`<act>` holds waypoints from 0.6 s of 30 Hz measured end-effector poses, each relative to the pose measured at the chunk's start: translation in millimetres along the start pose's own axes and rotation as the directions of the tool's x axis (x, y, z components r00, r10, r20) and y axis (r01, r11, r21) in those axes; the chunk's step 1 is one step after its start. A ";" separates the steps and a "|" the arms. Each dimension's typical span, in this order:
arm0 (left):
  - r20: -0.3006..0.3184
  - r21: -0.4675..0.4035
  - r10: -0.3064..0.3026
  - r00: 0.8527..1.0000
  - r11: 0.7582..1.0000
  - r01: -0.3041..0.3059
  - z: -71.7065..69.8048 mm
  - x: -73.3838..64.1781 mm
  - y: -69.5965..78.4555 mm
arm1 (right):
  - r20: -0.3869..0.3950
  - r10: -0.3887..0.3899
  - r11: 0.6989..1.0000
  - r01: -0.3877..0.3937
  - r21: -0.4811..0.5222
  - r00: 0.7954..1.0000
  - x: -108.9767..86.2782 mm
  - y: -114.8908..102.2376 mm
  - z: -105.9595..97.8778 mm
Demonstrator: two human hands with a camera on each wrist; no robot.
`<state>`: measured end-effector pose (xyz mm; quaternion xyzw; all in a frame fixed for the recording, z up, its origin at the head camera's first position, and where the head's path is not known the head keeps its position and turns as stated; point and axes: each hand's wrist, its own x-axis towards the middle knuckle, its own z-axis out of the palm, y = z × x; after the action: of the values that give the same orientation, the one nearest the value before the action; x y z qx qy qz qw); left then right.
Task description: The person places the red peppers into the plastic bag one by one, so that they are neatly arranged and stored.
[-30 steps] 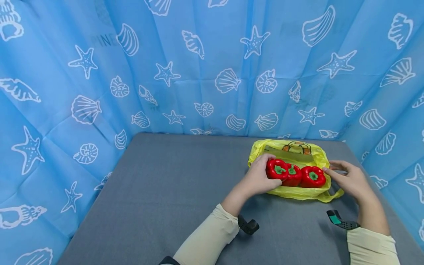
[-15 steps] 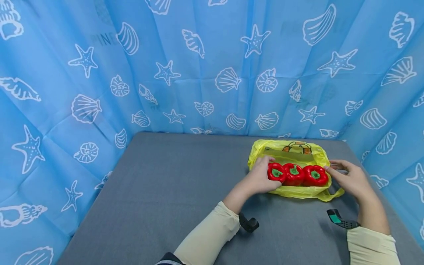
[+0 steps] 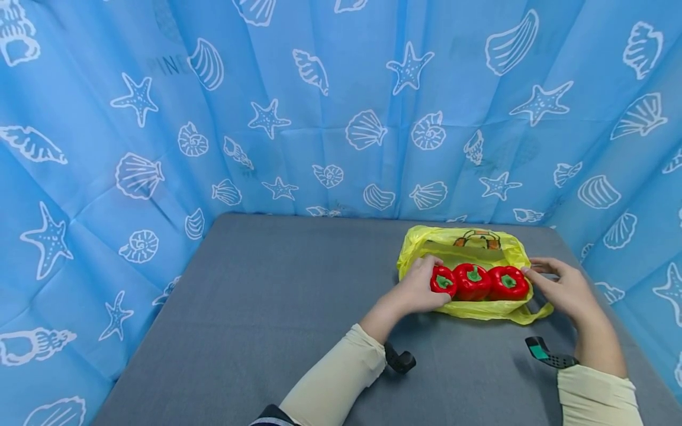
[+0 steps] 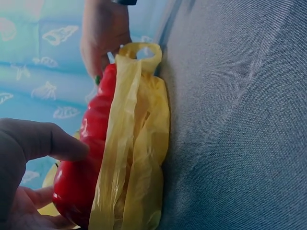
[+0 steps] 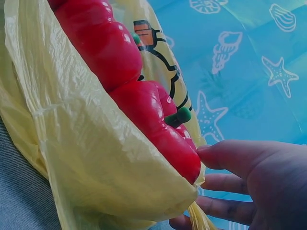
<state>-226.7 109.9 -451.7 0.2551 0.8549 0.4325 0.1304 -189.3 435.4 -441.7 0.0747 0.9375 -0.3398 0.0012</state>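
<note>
Three red bell peppers with green stems sit in a row in the mouth of a yellow plastic bag [image 3: 482, 310] lying on the table. My left hand [image 3: 417, 290] grips the left pepper [image 3: 443, 283], fingers behind and thumb in front; in the left wrist view the thumb presses on that pepper's red side [image 4: 79, 179]. The middle pepper [image 3: 471, 284] and right pepper [image 3: 510, 285] rest beside it. At the bag's right end, my right hand [image 3: 567, 290] holds the rim, its thumb tip against the right pepper [image 5: 168, 139] and its other fingers outside the plastic.
A grey cloth-covered table [image 3: 256, 307] lies under everything. Blue curtains [image 3: 330, 106] with white shells and starfish stand behind and at both sides. A bag handle loop [image 3: 538, 313] trails at the right, and a black wrist band [image 3: 551, 355] is on the right arm.
The left pepper has turned and settled lower in line with the others, and the middle and right peppers have shifted slightly right. The right hand stays at the bag's end.
</note>
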 end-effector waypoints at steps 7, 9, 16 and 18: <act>-0.011 0.084 0.027 1.000 0.996 -0.026 2.0 -1.2 0.3 | 0.010 0.019 1.000 -0.019 0.008 1.000 -0.4 -2.4 -0.5; -0.018 0.113 0.035 0.999 0.993 -0.033 2.0 -1.0 -0.1 | 0.005 0.018 1.000 -0.018 0.003 1.000 0.3 -3.1 -0.6; -0.025 0.182 0.122 0.992 0.976 -0.116 -7.0 -10.5 -2.4 | -0.016 0.022 1.000 -0.022 0.017 1.000 3.3 -4.5 2.2; -0.031 0.178 0.162 0.986 0.972 -0.154 -12.9 -15.8 -3.0 | -0.039 0.032 0.999 -0.031 0.024 0.999 3.8 -6.1 2.4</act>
<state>-220.2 91.1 -446.5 0.3229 0.8693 0.3704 0.0530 -194.0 429.8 -439.9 0.0963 0.9320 -0.3492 -0.0128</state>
